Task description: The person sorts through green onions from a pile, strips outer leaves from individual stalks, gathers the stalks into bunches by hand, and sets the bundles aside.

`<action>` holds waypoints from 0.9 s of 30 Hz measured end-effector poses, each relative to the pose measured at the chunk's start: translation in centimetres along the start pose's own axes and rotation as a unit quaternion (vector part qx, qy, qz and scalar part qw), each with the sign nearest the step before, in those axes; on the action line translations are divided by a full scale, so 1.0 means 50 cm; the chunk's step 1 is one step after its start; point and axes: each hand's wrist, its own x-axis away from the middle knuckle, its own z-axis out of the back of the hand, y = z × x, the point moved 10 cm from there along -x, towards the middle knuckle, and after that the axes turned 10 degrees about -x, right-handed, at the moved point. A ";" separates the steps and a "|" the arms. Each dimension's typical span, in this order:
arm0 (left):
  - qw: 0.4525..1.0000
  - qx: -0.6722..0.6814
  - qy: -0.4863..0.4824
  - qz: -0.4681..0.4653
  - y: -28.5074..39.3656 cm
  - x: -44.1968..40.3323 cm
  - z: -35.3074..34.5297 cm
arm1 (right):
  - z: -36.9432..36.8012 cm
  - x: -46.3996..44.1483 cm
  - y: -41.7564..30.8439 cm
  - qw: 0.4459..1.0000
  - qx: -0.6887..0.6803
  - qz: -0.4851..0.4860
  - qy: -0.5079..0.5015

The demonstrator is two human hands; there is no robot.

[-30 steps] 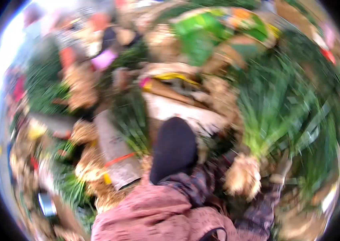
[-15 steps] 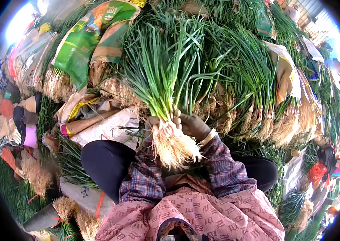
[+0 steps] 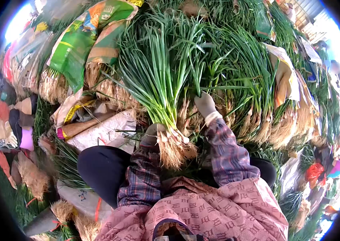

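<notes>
A bunch of spring onions (image 3: 168,100) stands upright in front of me, green leaves up and pale bulbs with stringy roots hanging down. My left hand (image 3: 153,133), in a glove, is closed round the lower stems from the left side. To the right of the bunch, my gloved right hand (image 3: 205,104) is apart from it, at the edge of the heap of spring onions (image 3: 254,76). Its fingers are pressed together at the lower end of a green leaf (image 3: 197,82). The fingertips of both hands are partly hidden.
A green printed sack (image 3: 71,52) covers bundles at upper left. White sacking (image 3: 101,128) lies left of my left hand. My bent knees (image 3: 101,170) flank my arms. Tied bundles (image 3: 62,211) lie at lower left, and other people (image 3: 7,124) sit at the far left.
My right hand has let go of the bunch and moved up and right to the heap. My left hand keeps hold of the bunch, whose roots hang slightly more to the right.
</notes>
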 end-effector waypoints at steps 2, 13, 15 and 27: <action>0.997 -0.025 0.042 0.065 -0.038 -0.007 0.029 | -0.017 0.042 -0.020 0.975 -0.195 0.006 -0.108; 0.999 0.003 0.036 0.013 -0.125 -0.009 0.115 | -0.010 0.052 -0.037 0.765 -0.643 0.024 -0.043; 0.999 0.018 0.026 0.012 -0.109 -0.021 0.068 | 0.072 0.025 -0.025 0.602 -0.796 0.060 -0.022; 0.996 0.076 -0.038 -0.029 -0.045 -0.033 -0.058 | -0.046 0.134 -0.051 0.768 -0.597 -0.040 -0.228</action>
